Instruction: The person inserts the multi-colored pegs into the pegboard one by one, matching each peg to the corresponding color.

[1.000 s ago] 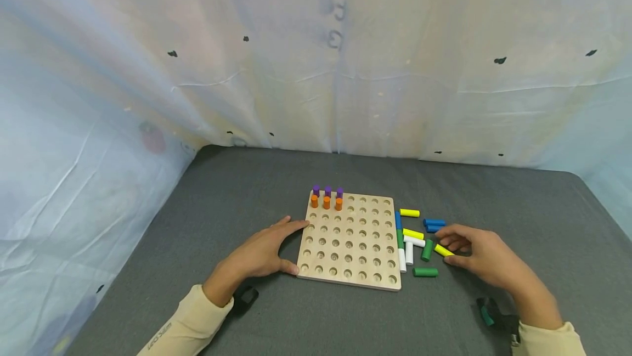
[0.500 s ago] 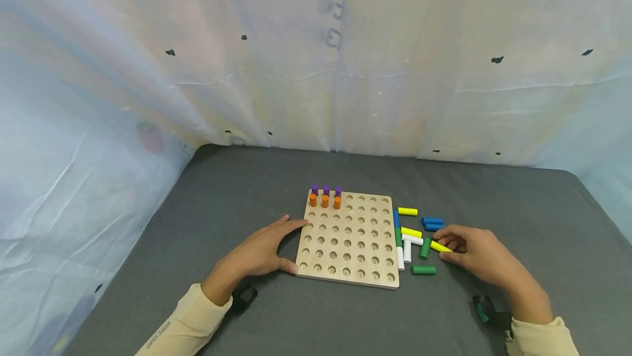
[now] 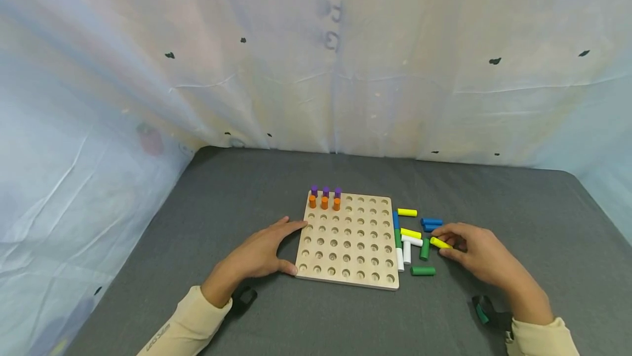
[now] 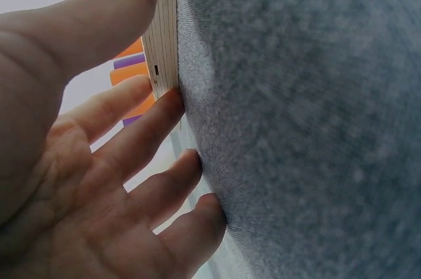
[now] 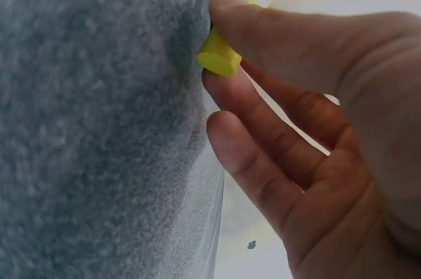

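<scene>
Now three purple pegs (image 3: 325,191), three orange pegs (image 3: 323,202); right hand (image 3: 476,255) pinching yellow peg (image 3: 439,243), left hand (image 3: 257,253) spread

Only a small print on the left sleeve (image 3: 163,332) — too blurred to read.

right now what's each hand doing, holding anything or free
Left hand: open, fingers straight against the edge of the square wooden peg board.
Right hand: pinching a yellow cylindrical peg.

Left hand (image 3: 259,254) flat, spread; right hand (image 3: 476,254) pinching.
</scene>
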`<act>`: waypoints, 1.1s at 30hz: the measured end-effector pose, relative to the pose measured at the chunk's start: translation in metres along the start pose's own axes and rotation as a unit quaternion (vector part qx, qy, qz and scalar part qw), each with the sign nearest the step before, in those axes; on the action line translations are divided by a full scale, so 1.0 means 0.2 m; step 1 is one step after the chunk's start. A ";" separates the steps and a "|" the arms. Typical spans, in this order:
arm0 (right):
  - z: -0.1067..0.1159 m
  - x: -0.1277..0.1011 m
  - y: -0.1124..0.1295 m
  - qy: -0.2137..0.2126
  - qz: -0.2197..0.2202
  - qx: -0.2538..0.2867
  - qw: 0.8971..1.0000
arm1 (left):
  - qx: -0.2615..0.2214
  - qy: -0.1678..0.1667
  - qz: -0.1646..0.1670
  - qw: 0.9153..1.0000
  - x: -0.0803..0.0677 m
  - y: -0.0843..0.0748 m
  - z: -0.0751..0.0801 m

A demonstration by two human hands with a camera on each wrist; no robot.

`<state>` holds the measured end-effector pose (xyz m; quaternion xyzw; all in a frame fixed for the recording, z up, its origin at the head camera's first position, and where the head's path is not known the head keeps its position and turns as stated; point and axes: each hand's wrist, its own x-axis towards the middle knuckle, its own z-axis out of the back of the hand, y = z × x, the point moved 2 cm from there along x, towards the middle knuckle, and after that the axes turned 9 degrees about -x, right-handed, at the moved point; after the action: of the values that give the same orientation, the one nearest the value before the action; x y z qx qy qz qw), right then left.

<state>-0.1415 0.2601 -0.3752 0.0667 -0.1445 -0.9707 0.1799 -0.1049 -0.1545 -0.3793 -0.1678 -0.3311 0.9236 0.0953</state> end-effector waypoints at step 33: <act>0.00 0.00 0.02 -0.032 -0.001 0.020 0.999 | -0.002 -0.004 -0.004 1.000 -0.01 0.00 0.00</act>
<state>-0.1390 0.2560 -0.3740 0.0396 -0.1693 -0.9694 0.1734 -0.1033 -0.1539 -0.3790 -0.1629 -0.3338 0.9233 0.0978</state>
